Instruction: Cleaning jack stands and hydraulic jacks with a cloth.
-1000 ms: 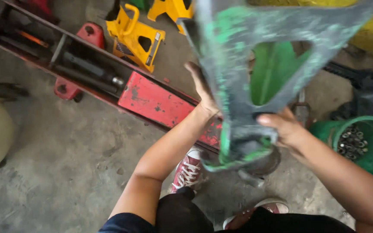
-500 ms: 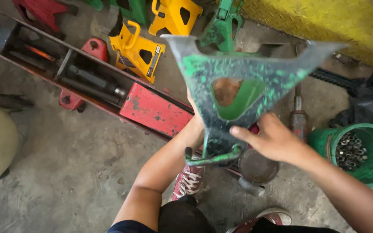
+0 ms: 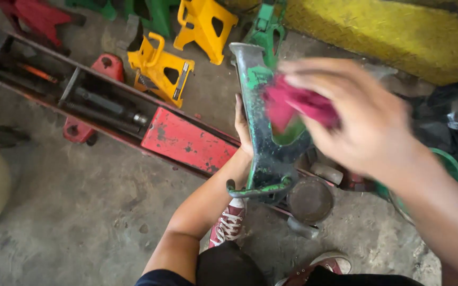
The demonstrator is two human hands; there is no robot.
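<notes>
Green, worn jack stand (image 3: 265,132) is gripped by the left hand (image 3: 243,127); the right hand (image 3: 356,116) clutches a red rag (image 3: 300,106) against it.

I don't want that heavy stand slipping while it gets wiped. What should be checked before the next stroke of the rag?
1. Left hand grips the green jack stand: ok, fingers wrap its edge.
2. Right hand holds the pink rag: ok, though blurred.
3. Rag touching the stand: cannot tell, motion blur.
4. Feet out from under the stand: not ok, the red sneaker sits just below its base.
5. Floor around is free of obstacles: not ok, the red floor jack and yellow stands lie close.
</notes>
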